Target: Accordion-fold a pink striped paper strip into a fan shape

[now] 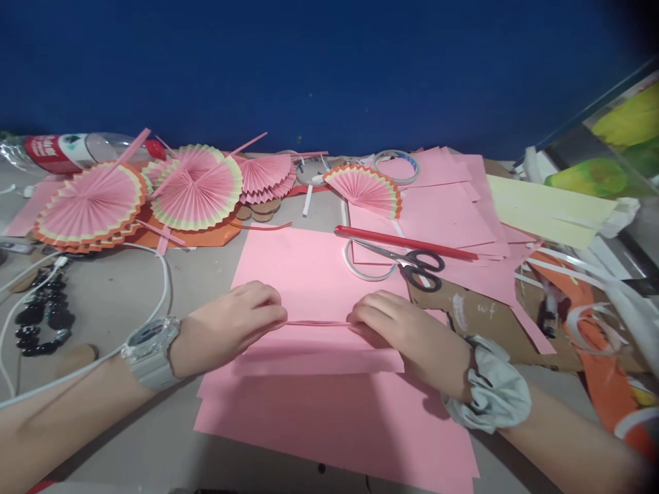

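hands point(250, 312) point(388, 317) pinching paper point(316, 323), bottle point(64, 152) lying sideways

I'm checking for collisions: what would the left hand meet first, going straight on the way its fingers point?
Past the folded pink paper it touches, the left hand would probably meet the right hand first, though depth is hard to judge.

This looks like a papercraft spot; whether in a home, office or studio, I cannot tell. A cluttered grey surface point(123, 295) against a blue wall point(309, 68) carries pleated paper fans point(198, 195), pink paper sheets point(329, 412), scissors point(394, 255) and a tape roll point(414, 165), among personal belongings: a plastic bottle point(62, 152) and black beads point(31, 314).
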`<state>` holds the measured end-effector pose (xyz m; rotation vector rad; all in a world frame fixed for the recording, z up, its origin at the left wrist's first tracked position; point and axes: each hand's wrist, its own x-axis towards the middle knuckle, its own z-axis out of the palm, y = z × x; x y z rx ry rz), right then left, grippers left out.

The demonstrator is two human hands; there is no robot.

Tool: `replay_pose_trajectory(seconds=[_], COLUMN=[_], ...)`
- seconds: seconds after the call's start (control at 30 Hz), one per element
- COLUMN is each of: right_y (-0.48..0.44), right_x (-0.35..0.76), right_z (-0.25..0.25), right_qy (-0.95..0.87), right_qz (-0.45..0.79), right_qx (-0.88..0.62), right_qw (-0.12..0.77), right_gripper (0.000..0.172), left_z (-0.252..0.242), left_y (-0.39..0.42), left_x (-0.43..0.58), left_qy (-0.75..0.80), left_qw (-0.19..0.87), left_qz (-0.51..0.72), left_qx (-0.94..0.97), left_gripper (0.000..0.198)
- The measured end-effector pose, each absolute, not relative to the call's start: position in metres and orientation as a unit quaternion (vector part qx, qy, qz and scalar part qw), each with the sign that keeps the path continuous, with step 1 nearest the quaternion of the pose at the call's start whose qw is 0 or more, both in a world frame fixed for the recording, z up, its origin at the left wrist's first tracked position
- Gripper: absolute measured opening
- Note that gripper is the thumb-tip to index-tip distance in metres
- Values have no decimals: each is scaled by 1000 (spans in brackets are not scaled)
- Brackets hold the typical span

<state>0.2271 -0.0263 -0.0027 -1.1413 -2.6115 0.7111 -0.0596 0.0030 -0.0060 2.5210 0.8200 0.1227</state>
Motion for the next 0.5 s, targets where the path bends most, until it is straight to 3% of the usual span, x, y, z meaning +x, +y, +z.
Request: replay_pose_trajectory(seconds=[0.23, 0.5], right_y=[-30, -36], right_x=[241, 242], right_z=[-5, -9], right_qy=[-910, -928], right_qz=[187, 93], right_qx=[-359, -344], right_qw=[85, 114], right_gripper=[29, 29], left_z=[-12, -16], left_y=[4, 1], left_x=[-70, -79], left_qy=[304, 304], left_qw=[222, 105], left_qz=[83, 93], left_qx=[923, 942], left_gripper=[16, 13])
